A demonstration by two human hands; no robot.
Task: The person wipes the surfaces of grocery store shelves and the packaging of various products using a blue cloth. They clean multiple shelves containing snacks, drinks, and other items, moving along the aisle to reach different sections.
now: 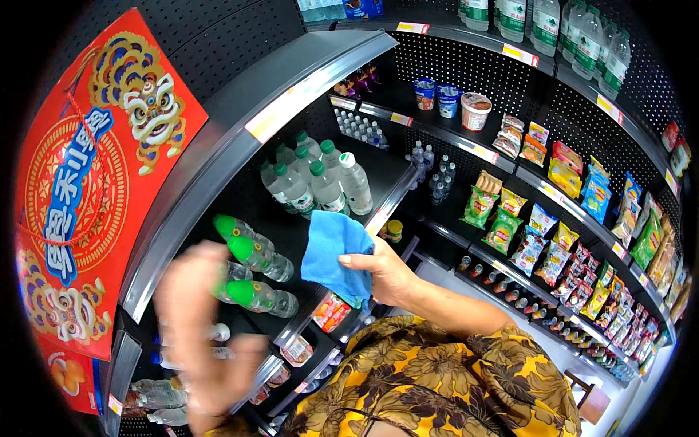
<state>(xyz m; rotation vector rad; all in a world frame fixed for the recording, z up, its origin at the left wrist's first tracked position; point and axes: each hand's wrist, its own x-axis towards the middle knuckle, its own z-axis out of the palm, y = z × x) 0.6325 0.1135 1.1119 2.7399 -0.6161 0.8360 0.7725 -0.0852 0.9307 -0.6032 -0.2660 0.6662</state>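
Observation:
A folded blue cloth [336,254] is held in my right hand [385,273], with the thumb on top of it, above the front edge of a black shelf [382,155]. Clear bottles with green caps [297,188], one with a white cap, stand in a group behind the cloth. My left hand [210,322] is motion-blurred at the left, thumb spread from the fingers, and nothing shows in it. It overlaps several clear bottles with large bright green tops [262,297]; whether it touches them cannot be told.
A red gift box [98,207] with lion-dance pictures and a cord stands at the left on an upper shelf [262,93]. Shelves on the right hold snack bags [502,229], instant noodle cups [449,102] and cans. Water bottles [590,52] line the top shelf. Packaged food [330,312] sits lower down.

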